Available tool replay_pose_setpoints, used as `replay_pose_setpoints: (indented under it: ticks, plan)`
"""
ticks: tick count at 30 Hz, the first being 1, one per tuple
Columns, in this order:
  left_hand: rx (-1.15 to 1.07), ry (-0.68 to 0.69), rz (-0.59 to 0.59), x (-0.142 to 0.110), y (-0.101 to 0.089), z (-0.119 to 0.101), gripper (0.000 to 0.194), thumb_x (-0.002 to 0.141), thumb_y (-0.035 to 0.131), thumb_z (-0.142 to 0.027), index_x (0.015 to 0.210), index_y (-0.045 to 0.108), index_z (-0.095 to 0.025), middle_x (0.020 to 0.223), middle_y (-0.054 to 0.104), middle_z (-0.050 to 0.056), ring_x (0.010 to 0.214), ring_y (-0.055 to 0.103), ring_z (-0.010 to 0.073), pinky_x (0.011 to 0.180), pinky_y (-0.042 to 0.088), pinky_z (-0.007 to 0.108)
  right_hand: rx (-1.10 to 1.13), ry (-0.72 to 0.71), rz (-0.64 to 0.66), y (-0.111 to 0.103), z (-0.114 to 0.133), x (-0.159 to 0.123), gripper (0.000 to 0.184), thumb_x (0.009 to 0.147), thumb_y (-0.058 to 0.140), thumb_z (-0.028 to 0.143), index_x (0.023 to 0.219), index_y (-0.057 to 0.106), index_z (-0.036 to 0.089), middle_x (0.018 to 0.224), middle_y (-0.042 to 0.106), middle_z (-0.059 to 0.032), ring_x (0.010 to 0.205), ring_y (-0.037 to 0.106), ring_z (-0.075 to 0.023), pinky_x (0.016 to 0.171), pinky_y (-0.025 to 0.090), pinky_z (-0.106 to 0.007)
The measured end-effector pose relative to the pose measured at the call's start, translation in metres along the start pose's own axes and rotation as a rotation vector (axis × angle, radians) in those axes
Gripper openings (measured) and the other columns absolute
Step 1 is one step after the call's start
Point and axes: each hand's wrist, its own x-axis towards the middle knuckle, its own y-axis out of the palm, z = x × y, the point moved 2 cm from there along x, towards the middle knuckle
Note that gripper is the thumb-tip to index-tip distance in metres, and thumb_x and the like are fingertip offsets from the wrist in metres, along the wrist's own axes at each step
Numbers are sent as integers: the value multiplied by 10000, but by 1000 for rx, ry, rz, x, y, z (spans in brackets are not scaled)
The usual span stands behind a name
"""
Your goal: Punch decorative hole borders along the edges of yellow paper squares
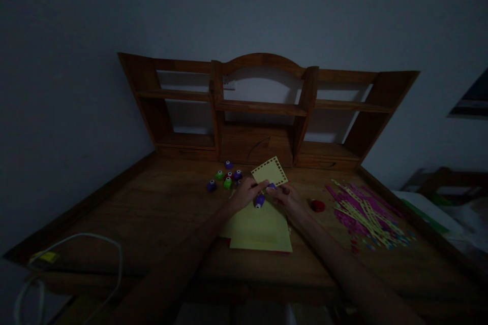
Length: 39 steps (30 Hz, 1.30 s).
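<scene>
A yellow card [270, 170] with small shapes punched along its edges is held up over the desk. My left hand [246, 192] is closed at the card's lower left corner. My right hand [286, 196] is closed at its lower edge, its fingers on a small purple craft punch [271, 186]. Just below, between the hands, is another purple punch [260, 200] with a white end; whether a finger touches it is unclear. Under the hands lie yellow paper sheets [261, 231], with a red edge showing beneath.
Several green, purple and red punches [227, 183] stand left of my hands. A red punch [317, 205] lies to the right, before a pile of pink and yellow punched strips [366, 213]. A wooden shelf [263, 107] backs the desk. A white cable [120, 259] loops at the left front.
</scene>
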Motion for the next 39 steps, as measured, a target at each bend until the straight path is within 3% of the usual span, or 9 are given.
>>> replay_pose_setpoints:
  ticks: [6, 13, 18, 26, 32, 39]
  plan:
    - [68, 9, 8, 1, 2, 3, 553, 877, 503, -570, 554, 573, -126, 532, 524, 2, 517, 452, 108, 505, 346, 222, 13, -12, 12, 3, 8, -3, 372, 621, 834, 422, 868, 699, 178, 759, 644, -12, 597, 489, -128, 540, 320, -253]
    - [86, 97, -42, 2, 2, 0, 500, 928, 465, -500, 627, 623, -134, 620, 574, 15, 604, 496, 120, 554, 365, 219, -66, -27, -56, 4, 8, 1, 353, 594, 845, 442, 735, 656, 179, 615, 557, 37, 518, 407, -96, 504, 289, -247]
    - [89, 67, -57, 4, -1, 3, 489, 918, 478, -505, 639, 642, -138, 596, 561, 14, 600, 502, 130, 555, 370, 229, -77, -24, -27, 9, 8, 0, 379, 568, 857, 439, 685, 613, 173, 577, 501, 56, 514, 398, -87, 500, 282, -240]
    - [116, 36, -44, 3, -2, 0, 537, 902, 469, -552, 594, 636, -146, 579, 559, 17, 595, 478, 132, 554, 340, 231, -133, -45, -32, 11, 10, -2, 401, 557, 850, 476, 666, 615, 169, 574, 532, 42, 515, 430, -97, 516, 319, -249]
    - [168, 36, -62, 1, -2, -1, 551, 902, 464, -550, 551, 604, -150, 543, 524, 1, 565, 470, 125, 554, 326, 240, -101, -42, 16, 10, 4, 0, 381, 581, 849, 448, 758, 647, 178, 620, 566, 37, 540, 460, -105, 530, 342, -245]
    - [158, 15, -67, 2, -2, 3, 561, 889, 473, -561, 526, 574, -146, 514, 488, -14, 530, 427, 110, 529, 294, 240, -119, -25, -16, 7, -2, 3, 403, 582, 846, 472, 779, 662, 172, 626, 573, 29, 524, 448, -101, 511, 329, -243]
